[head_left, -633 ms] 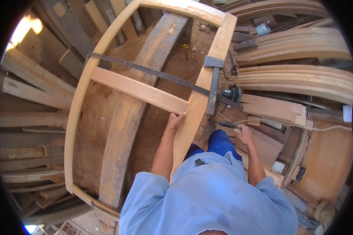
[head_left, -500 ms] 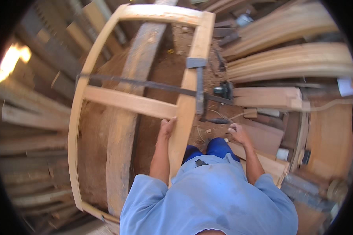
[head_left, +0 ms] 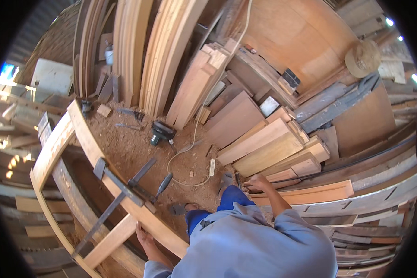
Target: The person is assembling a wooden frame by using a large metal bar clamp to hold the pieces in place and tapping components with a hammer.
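Workshop with a sawdust-covered floor [head_left: 129, 150] and boards stacked all round, green-and-black power tool [head_left: 161, 133] and white power strip [head_left: 211, 167] on the ground ahead of the person. Wooden frame [head_left: 89, 139] at the person's left, over a thick weathered beam [head_left: 62, 176], metal bar clamp [head_left: 98, 226] running across it near the crosspiece [head_left: 112, 240]. Left hand [head_left: 144, 236] is at the side rail by the crosspiece joint, finger grip hidden, cannot tell if pinching; right hand [head_left: 261, 182] loosely curled near stacked planks [head_left: 269, 144], contact or hold unclear
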A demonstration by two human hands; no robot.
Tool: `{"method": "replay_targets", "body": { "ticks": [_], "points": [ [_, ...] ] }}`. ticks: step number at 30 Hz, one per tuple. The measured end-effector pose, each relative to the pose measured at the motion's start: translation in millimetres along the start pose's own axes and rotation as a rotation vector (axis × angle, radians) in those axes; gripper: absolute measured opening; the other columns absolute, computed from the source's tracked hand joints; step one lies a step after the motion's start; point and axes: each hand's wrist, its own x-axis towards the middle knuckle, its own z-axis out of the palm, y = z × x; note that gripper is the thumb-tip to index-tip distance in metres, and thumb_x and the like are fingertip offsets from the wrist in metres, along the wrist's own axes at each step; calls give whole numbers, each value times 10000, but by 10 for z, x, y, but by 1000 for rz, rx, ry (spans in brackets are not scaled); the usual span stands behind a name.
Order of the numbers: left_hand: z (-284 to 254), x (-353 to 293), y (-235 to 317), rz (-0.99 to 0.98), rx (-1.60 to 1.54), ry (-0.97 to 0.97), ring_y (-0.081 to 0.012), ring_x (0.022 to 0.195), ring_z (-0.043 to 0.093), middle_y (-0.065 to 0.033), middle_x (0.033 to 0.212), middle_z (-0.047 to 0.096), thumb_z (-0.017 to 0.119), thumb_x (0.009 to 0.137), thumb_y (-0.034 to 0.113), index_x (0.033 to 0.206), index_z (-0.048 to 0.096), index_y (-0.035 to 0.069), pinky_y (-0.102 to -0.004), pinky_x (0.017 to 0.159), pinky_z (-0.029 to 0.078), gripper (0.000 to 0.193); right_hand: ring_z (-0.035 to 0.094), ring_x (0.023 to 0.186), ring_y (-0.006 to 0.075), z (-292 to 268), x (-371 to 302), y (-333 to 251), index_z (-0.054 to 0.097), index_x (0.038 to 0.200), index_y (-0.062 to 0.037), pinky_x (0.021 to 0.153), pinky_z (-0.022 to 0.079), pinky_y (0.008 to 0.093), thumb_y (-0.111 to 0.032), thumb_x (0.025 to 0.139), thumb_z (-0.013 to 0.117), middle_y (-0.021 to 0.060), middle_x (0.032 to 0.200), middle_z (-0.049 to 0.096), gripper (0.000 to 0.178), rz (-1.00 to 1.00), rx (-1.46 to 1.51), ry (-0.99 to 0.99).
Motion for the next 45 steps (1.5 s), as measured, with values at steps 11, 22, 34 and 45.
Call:
{"method": "replay_targets", "body": {
  "ticks": [11, 22, 34, 45],
  "points": [
    [140, -392, 100, 344, 837, -72, -331, 1143, 616, -121, 1279, 632, 647, 933, 429, 1283, 575, 42, -519, 981, 501, 527, 561, 549, 110, -1275, 961, 1442, 656, 793, -62, 470, 430, 275, -208, 885, 629, 26, 641, 605, 174, 279, 931, 454],
    [1391, -647, -2113, 1305, 2223, 655, -232, 670, 588, -99, 893, 607, 460, 880, 687, 922, 621, 162, -333, 479, 455, 550, 669, 865, 362, -4011, 2456, 2554, 714, 954, -82, 789, 527, 396, -191, 883, 590, 177, 934, 705, 179, 193, 258, 932],
    [3085, -790, -2930, 116, 1433, -276, -201, 667, 585, -76, 862, 616, 523, 890, 568, 973, 638, 124, -311, 507, 449, 466, 649, 1083, 375, -5047, 3107, 2772, 731, 1068, -125, 948, 518, 429, -147, 878, 591, 185, 1120, 689, 237, 401, 225, 694],
    [2922, -1028, -2967, 64, 1415, -197, -172, 665, 582, -55, 834, 624, 581, 900, 459, 1020, 654, 89, -292, 534, 442, 396, 660, 1073, 378, -5197, 3752, 2937, 735, 1083, -144, 916, 525, 452, -101, 840, 605, 200, 1113, 693, 279, 272, 100, 548]
  ]
}}
